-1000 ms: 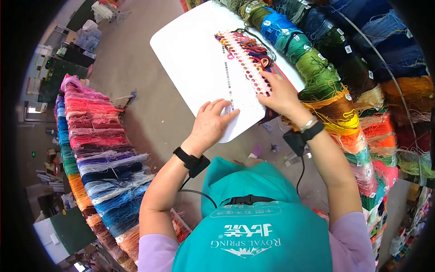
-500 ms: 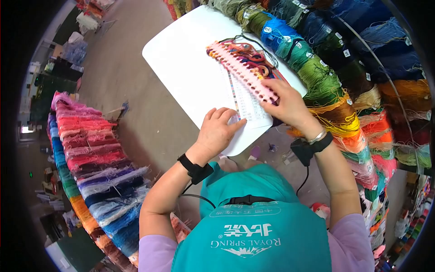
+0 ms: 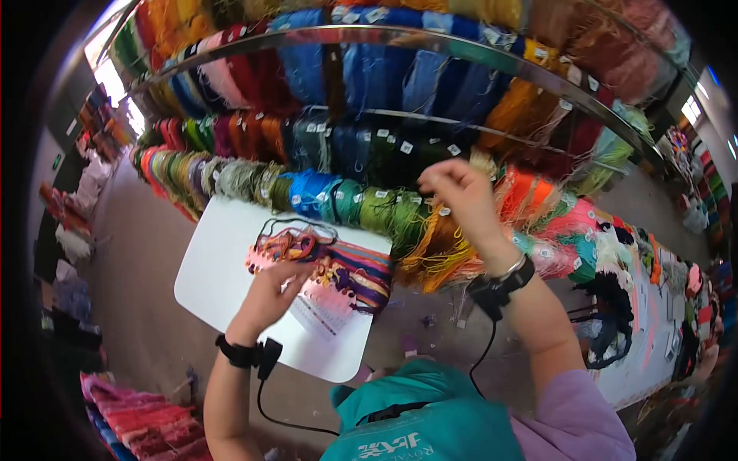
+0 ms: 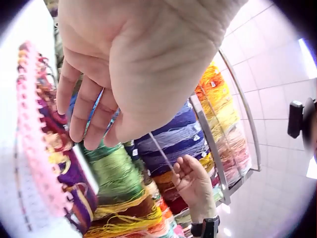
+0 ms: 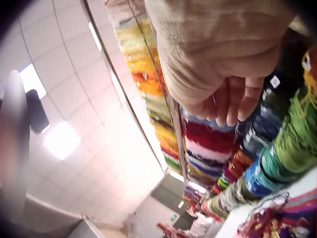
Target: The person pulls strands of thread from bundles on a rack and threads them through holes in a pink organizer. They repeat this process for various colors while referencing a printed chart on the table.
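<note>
In the head view my left hand [image 3: 273, 296] is over a pink punched thread card [image 3: 327, 296], its fingertips at the strands tied along it. Its fingers are extended together in the left wrist view, alongside the pink card [image 4: 37, 124]. Dark, red, purple and blue threads [image 3: 357, 265] trail from the card across a white board [image 3: 211, 265]. Beneath lies a printed sheet [image 3: 319, 319]. My right hand [image 3: 465, 200] is raised before the hanging skeins, fingers loosely bent. No thing shows between those fingers in the right wrist view.
A row of labelled skeins [image 3: 377, 207] runs behind the board's far edge. Above it, more skeins [image 3: 400, 81] hang beneath a curved metal rail [image 3: 369, 34]. At the right stands a table [image 3: 646, 338] with loose yarn; pink skeins [image 3: 138, 415] hang at lower left.
The view has swung toward the skein racks. My right hand has let go of the card and risen toward the skeins. My left hand has moved from the board's near edge onto the card.
</note>
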A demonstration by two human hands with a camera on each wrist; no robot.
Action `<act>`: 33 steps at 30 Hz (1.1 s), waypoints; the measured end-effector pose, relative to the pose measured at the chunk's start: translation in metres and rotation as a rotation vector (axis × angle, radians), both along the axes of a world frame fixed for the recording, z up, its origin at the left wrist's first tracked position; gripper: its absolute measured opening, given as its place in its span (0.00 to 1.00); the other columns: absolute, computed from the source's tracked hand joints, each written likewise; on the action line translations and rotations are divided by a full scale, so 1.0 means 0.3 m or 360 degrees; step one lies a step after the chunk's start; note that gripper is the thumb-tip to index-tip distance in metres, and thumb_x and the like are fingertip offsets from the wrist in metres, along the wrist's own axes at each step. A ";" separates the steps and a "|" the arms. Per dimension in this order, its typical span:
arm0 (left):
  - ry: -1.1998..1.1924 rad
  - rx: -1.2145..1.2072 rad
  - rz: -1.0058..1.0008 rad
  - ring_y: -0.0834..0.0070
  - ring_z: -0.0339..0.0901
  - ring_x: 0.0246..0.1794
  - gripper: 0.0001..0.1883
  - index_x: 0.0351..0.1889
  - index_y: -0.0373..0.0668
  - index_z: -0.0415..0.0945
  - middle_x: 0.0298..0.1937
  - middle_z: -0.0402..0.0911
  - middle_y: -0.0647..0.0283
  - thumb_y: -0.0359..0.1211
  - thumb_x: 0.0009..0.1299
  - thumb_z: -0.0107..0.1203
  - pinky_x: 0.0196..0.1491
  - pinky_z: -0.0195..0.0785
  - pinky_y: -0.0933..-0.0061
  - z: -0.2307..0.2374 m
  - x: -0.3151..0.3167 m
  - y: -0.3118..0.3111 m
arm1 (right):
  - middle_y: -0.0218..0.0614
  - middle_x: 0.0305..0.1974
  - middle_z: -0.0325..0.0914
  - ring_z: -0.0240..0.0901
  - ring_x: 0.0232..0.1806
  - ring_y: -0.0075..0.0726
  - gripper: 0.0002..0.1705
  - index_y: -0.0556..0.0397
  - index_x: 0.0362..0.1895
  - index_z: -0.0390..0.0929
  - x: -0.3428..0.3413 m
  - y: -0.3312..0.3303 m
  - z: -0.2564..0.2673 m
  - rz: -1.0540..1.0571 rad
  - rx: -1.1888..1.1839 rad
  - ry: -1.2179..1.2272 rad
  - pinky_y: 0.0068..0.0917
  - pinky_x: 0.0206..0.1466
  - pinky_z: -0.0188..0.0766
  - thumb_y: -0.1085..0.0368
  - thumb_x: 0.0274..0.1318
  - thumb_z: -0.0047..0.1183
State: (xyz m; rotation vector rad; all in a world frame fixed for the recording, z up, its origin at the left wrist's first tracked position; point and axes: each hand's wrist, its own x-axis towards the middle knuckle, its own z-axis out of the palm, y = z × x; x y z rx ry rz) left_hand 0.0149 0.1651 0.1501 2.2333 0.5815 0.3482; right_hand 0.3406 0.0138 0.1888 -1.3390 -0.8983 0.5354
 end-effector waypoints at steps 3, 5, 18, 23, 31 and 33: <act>-0.0188 0.0274 -0.0221 0.58 0.78 0.55 0.14 0.55 0.36 0.78 0.54 0.81 0.51 0.27 0.73 0.54 0.59 0.69 0.65 0.150 0.199 0.057 | 0.30 0.38 0.84 0.78 0.38 0.20 0.07 0.56 0.41 0.82 0.154 0.005 0.073 -0.0376 0.0263 0.0054 0.17 0.37 0.73 0.66 0.65 0.56; -0.0332 0.0438 -0.0259 0.54 0.75 0.61 0.18 0.59 0.37 0.75 0.60 0.77 0.50 0.27 0.71 0.55 0.63 0.66 0.64 0.232 0.334 0.050 | 0.32 0.40 0.84 0.79 0.39 0.21 0.08 0.57 0.43 0.81 0.225 0.029 0.101 -0.0459 0.0349 0.0039 0.17 0.36 0.74 0.66 0.66 0.56; -0.0651 0.1730 -0.0229 0.53 0.54 0.76 0.35 0.71 0.35 0.60 0.75 0.59 0.50 0.34 0.67 0.59 0.76 0.48 0.57 0.444 1.068 0.036 | 0.35 0.36 0.85 0.81 0.37 0.24 0.11 0.59 0.45 0.83 0.465 0.149 0.122 -0.0799 0.0400 -0.0282 0.24 0.37 0.76 0.65 0.65 0.55; -0.0804 0.1870 -0.0038 0.59 0.52 0.78 0.37 0.74 0.39 0.57 0.78 0.56 0.54 0.36 0.68 0.58 0.77 0.45 0.54 0.477 1.177 0.070 | 0.34 0.38 0.85 0.80 0.38 0.25 0.10 0.59 0.45 0.83 0.457 0.141 0.127 -0.0711 0.0409 -0.0214 0.22 0.38 0.75 0.66 0.65 0.55; -0.0801 0.2113 0.0149 0.65 0.56 0.77 0.30 0.74 0.46 0.59 0.76 0.61 0.62 0.36 0.73 0.49 0.76 0.46 0.50 0.497 1.255 0.140 | 0.33 0.38 0.84 0.80 0.36 0.23 0.09 0.57 0.47 0.81 0.464 0.116 0.127 -0.0716 0.0502 -0.0065 0.20 0.37 0.74 0.67 0.67 0.53; -0.0807 0.2114 0.0143 0.65 0.56 0.77 0.30 0.74 0.46 0.59 0.76 0.61 0.62 0.36 0.72 0.50 0.76 0.47 0.51 0.499 1.251 0.142 | 0.33 0.38 0.84 0.80 0.36 0.23 0.10 0.57 0.48 0.80 0.495 0.097 0.128 -0.0714 0.0536 0.0006 0.20 0.37 0.74 0.67 0.67 0.52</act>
